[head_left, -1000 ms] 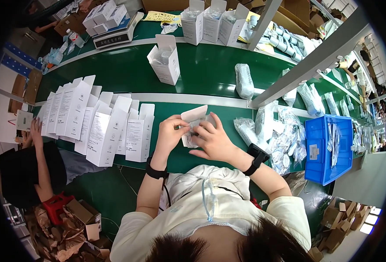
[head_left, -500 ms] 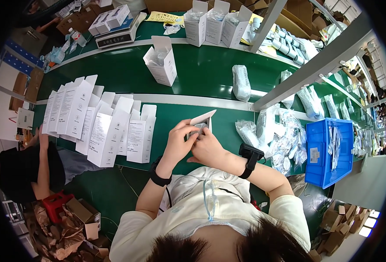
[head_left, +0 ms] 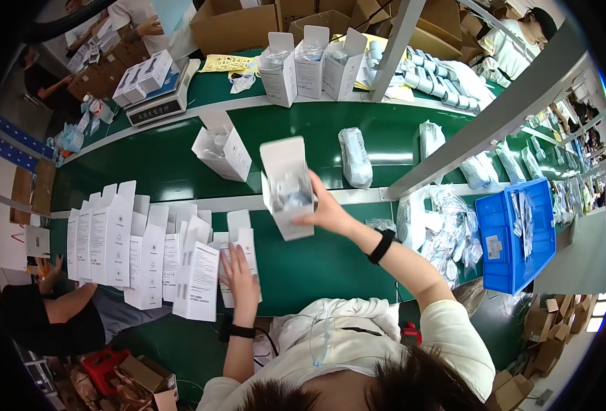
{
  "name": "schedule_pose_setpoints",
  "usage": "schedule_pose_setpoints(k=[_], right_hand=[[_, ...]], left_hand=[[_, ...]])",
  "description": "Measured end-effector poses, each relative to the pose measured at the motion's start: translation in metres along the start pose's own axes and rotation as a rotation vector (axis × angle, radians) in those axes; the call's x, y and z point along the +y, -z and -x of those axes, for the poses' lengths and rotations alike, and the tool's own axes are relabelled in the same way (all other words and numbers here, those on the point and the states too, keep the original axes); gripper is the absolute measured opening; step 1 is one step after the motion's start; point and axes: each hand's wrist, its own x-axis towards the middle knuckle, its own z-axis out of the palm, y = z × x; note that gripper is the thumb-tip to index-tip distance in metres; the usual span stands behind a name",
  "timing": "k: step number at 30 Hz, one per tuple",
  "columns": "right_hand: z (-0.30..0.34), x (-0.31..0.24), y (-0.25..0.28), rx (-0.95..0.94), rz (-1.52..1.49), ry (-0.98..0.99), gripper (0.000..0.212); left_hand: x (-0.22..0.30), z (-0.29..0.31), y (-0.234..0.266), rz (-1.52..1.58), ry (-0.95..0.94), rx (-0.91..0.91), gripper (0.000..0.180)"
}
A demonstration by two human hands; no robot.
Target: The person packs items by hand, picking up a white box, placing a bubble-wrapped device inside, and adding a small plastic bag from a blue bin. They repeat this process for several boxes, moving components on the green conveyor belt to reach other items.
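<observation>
My right hand [head_left: 327,207] grips an open white carton [head_left: 291,225] by its right side, tilted above the front edge of the green conveyor. Its lid flap stands up, and a clear plastic-wrapped item [head_left: 291,188] shows inside. My left hand [head_left: 241,279] lies with fingers stretched out against a white carton [head_left: 247,241] at the right end of the row on the near table. Another open carton [head_left: 229,156] with a wrapped item stands on the conveyor, beyond and left of the held one.
Several white cartons [head_left: 154,253] stand at left beside a seated person. Bagged parts [head_left: 447,226] and a blue bin [head_left: 515,240] are at right. A grey post [head_left: 481,120] slants over the conveyor, where a wrapped item [head_left: 356,157] lies. Three filled cartons [head_left: 310,72] stand behind.
Both hands were together at the carton in front of me. My right hand has carried it forward, and my left hand has moved left to the carton row. The view has shifted.
</observation>
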Motion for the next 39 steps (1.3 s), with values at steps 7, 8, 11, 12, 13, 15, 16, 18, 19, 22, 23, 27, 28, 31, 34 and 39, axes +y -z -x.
schedule_pose_setpoints(k=[7,8,11,12,13,15,16,18,19,22,23,27,28,31,34,39], right_hand=[[-0.117,0.045,0.056,0.298,0.407,0.17,0.104],[-0.114,0.053,0.06,0.3,0.438,0.203,0.102],[-0.101,0.059,0.095,0.168,0.462,0.142,0.097],[-0.096,0.073,0.13,0.293,0.549,0.151,0.096],[-0.095,0.089,0.156,0.417,0.637,0.16,0.095],[-0.094,0.09,0.143,0.418,0.754,-0.105,0.096],[-0.093,0.09,0.135,0.421,0.87,-0.367,0.097],[-0.092,0.09,0.134,0.427,0.984,-0.632,0.097],[-0.092,0.092,0.134,0.445,0.95,-0.61,0.096],[-0.08,0.093,0.136,0.483,0.879,-0.572,0.094],[-0.07,0.089,0.14,0.501,0.49,-0.506,0.092],[-0.034,0.049,0.129,0.527,-0.399,-0.264,0.084],[-0.018,0.037,0.125,0.569,-0.51,-0.186,0.079],[0.032,-0.001,0.107,0.636,-0.814,-0.062,0.071],[0.07,-0.02,0.089,0.65,-1.192,0.039,0.065],[0.077,-0.035,0.034,0.915,-1.073,0.211,0.062]], left_hand=[[0.109,-0.013,0.012,0.1,-0.089,-0.223,0.088],[0.104,-0.019,0.011,0.1,-0.084,-0.228,0.088],[0.057,-0.044,0.005,0.452,0.019,0.048,0.086],[0.052,-0.052,0.001,0.455,0.007,0.041,0.086],[0.047,-0.061,-0.005,0.429,-0.018,0.004,0.086],[0.038,-0.07,-0.012,0.367,-0.024,-0.064,0.084],[0.038,-0.067,-0.016,0.365,-0.013,-0.066,0.084],[0.055,-0.065,-0.013,0.233,-0.105,-0.068,0.082],[0.063,-0.063,-0.011,0.165,-0.151,-0.07,0.081],[0.081,-0.069,-0.007,0.184,-0.199,-0.109,0.079],[0.086,-0.069,-0.007,0.194,-0.221,-0.128,0.079],[0.086,-0.062,-0.036,0.654,-0.252,-0.29,0.074],[0.09,-0.061,-0.032,0.657,-0.256,-0.298,0.074],[0.097,-0.065,-0.005,1.15,-0.117,-0.612,0.076],[0.095,-0.069,0.0,1.061,-0.383,-0.528,0.086],[0.13,-0.045,0.027,0.935,-0.31,-0.427,0.086]])
